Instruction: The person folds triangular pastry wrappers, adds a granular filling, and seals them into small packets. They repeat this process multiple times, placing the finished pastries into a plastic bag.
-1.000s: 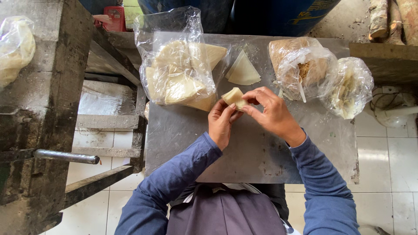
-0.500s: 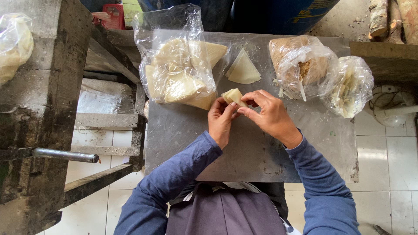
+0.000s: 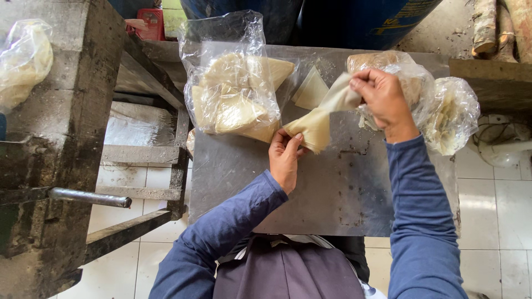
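Over the grey metal surface (image 3: 332, 194), seen from the head camera, two hands work with a thin pale dough sheet (image 3: 321, 119). Left hand (image 3: 284, 160) holds the folded cone end of the sheet, with its fingers (image 3: 296, 141) closed on it, near the middle of the surface. Right hand (image 3: 382, 97) is farther and to the right, and its fingers (image 3: 357, 83) pinch the loose strip end, lifted up. The sheet stretches between both hands, above the surface. Just to the left sits a clear plastic bag of folded triangles (image 3: 233, 94). One loose triangle (image 3: 310, 88) lies at the far side. Two more plastic bags (image 3: 443, 111) sit at the far right, partly behind the right hand. Both arms wear blue sleeves (image 3: 421, 210).
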